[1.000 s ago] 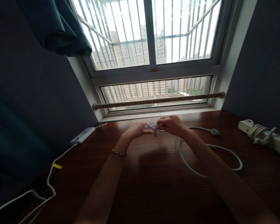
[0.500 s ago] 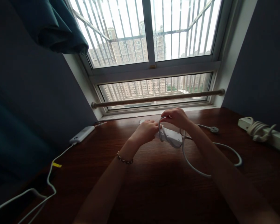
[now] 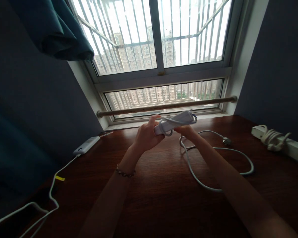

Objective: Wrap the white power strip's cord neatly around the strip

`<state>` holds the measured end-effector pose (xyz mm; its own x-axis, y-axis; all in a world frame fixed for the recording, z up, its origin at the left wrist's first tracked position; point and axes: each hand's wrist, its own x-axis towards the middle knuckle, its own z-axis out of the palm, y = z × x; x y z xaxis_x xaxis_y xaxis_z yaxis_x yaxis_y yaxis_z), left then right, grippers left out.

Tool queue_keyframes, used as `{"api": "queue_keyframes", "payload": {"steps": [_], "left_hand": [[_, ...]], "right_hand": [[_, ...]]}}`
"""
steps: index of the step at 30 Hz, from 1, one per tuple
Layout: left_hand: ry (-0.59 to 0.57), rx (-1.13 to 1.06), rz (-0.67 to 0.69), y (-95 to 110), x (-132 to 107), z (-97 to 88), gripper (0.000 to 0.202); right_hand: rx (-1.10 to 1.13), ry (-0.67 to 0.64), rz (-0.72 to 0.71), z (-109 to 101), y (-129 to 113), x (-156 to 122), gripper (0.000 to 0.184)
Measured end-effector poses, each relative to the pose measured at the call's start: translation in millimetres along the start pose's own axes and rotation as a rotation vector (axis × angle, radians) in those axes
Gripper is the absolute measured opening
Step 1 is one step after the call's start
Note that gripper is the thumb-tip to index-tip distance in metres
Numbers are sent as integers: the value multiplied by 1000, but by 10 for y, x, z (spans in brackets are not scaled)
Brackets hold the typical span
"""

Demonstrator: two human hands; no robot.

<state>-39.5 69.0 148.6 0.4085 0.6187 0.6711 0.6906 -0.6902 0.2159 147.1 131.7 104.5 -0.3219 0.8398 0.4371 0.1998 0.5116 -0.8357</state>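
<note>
My left hand (image 3: 147, 135) is closed around the near left end of a white power strip (image 3: 180, 119), which is lifted off the table and tilted with its far end up. A grey-white power cord (image 3: 167, 133) loops around the strip's body. Just below the strip is my right hand (image 3: 186, 131), its fingers drawn together at the cord; the fingertips are partly hidden behind the strip. From there the loose cord drops to the wooden table (image 3: 154, 185) and curves off to the right, ending in a plug (image 3: 226, 141).
On the right lies a second white power strip (image 3: 295, 148) with its cord coiled around one end. A white device (image 3: 86, 145) with a white cable (image 3: 55, 178) rests on the left. Behind the table are a metal rail (image 3: 169, 106) and a barred window.
The power strip has been raised from the table and turned so its far end points up. My right hand has moved from above the strip to beneath it.
</note>
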Motion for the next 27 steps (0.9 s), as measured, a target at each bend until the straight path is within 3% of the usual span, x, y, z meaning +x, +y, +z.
{"api": "queue_keyframes", "payload": {"steps": [5,8,11,13,16,20,27], "left_hand": [[44,-228,-250,-180,62,59,26],[57,-416,-447,-384,94,155,28],[18,-538,-557,-582,102,264,35],[-6,-587,-608,-669,87,313,40],[-63,-599,-614,-726,47,335,41],[-177,-513,-551,-738,21,350,36],[-305,-77,-415,-637,-34,489,44]], "right_hand": [[-33,-67,148,257,87,-25,31],[-150,-150,312,285,140,-63,27],[-354,-193,474,225,216,-66,22],[-505,-196,502,173,231,-55,20],[-720,-131,403,130,138,-59,24],[-946,-12,158,153,-135,-136,29],[-1107,-174,-180,184,-367,-226,23]]}}
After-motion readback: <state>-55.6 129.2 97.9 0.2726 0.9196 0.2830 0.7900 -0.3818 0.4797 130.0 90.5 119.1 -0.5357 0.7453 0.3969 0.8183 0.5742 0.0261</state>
